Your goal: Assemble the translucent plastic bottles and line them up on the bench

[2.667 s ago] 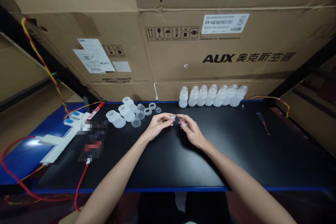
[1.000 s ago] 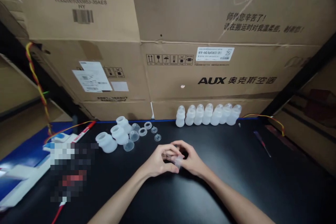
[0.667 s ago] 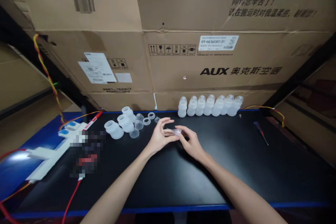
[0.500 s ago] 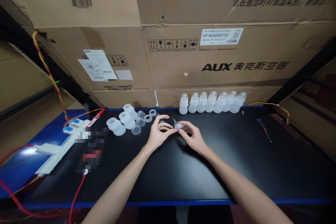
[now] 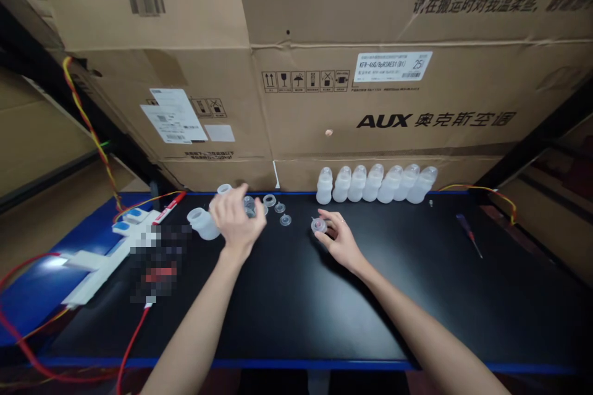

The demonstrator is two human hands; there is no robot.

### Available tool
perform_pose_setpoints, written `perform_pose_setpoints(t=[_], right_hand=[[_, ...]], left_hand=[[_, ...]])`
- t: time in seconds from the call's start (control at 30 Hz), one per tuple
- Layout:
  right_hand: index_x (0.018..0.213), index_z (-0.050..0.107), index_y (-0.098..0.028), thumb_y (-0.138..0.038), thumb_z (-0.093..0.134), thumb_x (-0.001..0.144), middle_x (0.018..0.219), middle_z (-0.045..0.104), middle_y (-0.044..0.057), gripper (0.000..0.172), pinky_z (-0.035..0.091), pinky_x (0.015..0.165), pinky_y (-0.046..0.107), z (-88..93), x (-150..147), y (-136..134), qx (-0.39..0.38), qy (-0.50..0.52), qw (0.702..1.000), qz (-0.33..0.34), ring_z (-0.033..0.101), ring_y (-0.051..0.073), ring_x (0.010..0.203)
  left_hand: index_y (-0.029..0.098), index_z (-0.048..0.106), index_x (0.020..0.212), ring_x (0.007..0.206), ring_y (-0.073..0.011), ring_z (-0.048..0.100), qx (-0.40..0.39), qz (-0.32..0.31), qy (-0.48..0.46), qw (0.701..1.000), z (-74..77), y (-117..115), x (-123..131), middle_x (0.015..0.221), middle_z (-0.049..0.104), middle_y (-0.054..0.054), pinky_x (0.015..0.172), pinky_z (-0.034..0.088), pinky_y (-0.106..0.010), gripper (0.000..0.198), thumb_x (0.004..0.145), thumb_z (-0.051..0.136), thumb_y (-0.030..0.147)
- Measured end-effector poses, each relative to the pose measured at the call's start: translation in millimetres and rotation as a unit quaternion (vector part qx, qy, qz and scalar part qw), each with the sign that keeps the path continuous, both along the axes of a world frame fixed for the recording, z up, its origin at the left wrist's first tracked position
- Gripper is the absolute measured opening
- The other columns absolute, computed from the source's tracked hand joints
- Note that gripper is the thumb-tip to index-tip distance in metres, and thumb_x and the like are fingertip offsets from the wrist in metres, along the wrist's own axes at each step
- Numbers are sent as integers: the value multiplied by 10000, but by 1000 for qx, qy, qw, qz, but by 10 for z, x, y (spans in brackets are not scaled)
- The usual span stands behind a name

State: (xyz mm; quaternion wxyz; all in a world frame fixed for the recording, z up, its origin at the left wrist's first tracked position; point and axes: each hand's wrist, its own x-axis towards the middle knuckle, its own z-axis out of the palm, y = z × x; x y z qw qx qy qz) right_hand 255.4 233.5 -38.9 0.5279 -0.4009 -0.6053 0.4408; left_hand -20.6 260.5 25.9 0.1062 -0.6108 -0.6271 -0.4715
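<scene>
My right hand (image 5: 340,236) holds a small clear ring-shaped nipple piece (image 5: 319,226) between thumb and fingers above the black table (image 5: 296,296). Over the open bottles at the left hovers my left hand (image 5: 238,219), fingers apart, with nothing visible in it. It partly hides a milky bottle and some clear caps (image 5: 249,202). Beside it stands an uncapped milky bottle (image 5: 204,224), and another bottle's mouth (image 5: 225,189) shows behind. A clear ring (image 5: 269,200) and two nipple pieces, one farther back (image 5: 280,207) and one nearer (image 5: 285,220), lie right of my left hand.
Several capped milky bottles (image 5: 356,184) stand in a row at the back right. A screwdriver (image 5: 469,234) lies farther right. At the left are a white power strip (image 5: 111,253), a red marker (image 5: 169,208) and cables. A large cardboard box (image 5: 306,123) closes off the back.
My left hand has let go of the small clear piece and moved left to the open bottles. My right hand still holds the piece, now turned more face-up. Two nipple pieces are uncovered.
</scene>
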Motion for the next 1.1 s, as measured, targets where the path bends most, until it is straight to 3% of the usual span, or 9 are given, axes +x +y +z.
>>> perform_pose_setpoints(t=[0.07, 0.13, 0.27, 0.37, 0.43, 0.6, 0.77, 0.9, 1.1], right_hand=[[1314, 720, -275, -375, 783, 920, 1279, 538, 85, 412, 613, 1066, 431, 0, 5, -11, 12, -21, 1000, 6, 700, 225, 1163], [1263, 737, -268, -368, 763, 939, 1281, 532, 89, 340, 618, 1058, 423, 7, -2, -25, 14, -35, 999, 9, 694, 229, 1180], [1260, 715, -254, -402, 767, 951, 1320, 561, 94, 346, 633, 1016, 422, 15, -22, -38, 19, -37, 999, 14, 747, 210, 1071], [1252, 713, -243, -420, 778, 953, 1305, 600, 95, 354, 636, 986, 427, 21, -24, -40, 33, -52, 998, 12, 762, 203, 1006], [1252, 718, -239, -420, 777, 961, 1279, 619, 92, 348, 633, 982, 428, 29, -22, -44, 42, -67, 997, 11, 760, 203, 999], [1265, 726, -237, -411, 774, 966, 1266, 632, 94, 349, 630, 971, 426, 38, -23, -56, 60, -94, 994, 10, 747, 193, 969], [1263, 725, -228, -383, 767, 966, 1273, 638, 97, 338, 622, 972, 424, 29, -28, -55, 61, -100, 993, 17, 741, 191, 971], [1261, 727, -224, -385, 768, 963, 1266, 646, 96, 341, 621, 963, 420, 23, -33, -53, 63, -100, 993, 17, 734, 190, 970], [1260, 736, -232, -416, 761, 969, 1244, 666, 90, 345, 618, 946, 408, 85, -41, -78, 67, -105, 992, 0, 728, 192, 959]], left_hand=[[126, 505, 1538, 1528, -467, 399, -5, 118, 17, 993, 104, 26, -181, 1516, 569, -250, 1289, 175, -719, 737, 882, 697, 400], [116, 500, 1545, 1550, -494, 327, -27, 163, 36, 986, 168, 33, -302, 1507, 561, -272, 1260, 130, -766, 763, 877, 689, 436], [149, 614, 1436, 1449, -479, 434, -73, 170, 45, 982, 195, 26, -391, 1243, 725, -216, 1229, 106, -792, 601, 902, 639, 424], [174, 579, 1487, 1273, -398, 592, -71, 162, 29, 984, 206, 17, -397, 1087, 775, -147, 1265, 140, -704, 575, 938, 571, 346], [181, 536, 1533, 1207, -373, 632, -64, 163, 28, 984, 226, 6, -396, 1114, 780, -139, 1268, 190, -639, 603, 952, 554, 342], [140, 588, 1473, 1240, -448, 615, -129, 192, 97, 968, 288, -30, -400, 1250, 739, -219, 1180, 304, -633, 646, 919, 603, 472], [159, 478, 1569, 1167, -412, 679, -184, 165, 76, 966, 350, -48, -436, 1285, 724, -202, 1043, 467, -544, 712, 893, 634, 322], [183, 499, 1546, 1193, -402, 674, -132, 137, 54, 980, 405, -96, -435, 1308, 710, -169, 1061, 486, -571, 656, 911, 653, 239], [136, 601, 1405, 1247, -401, 642, 94, 98, 38, 990, 406, -183, -275, 1302, 697, -183, 1103, 486, -589, 481, 948, 680, 265]])
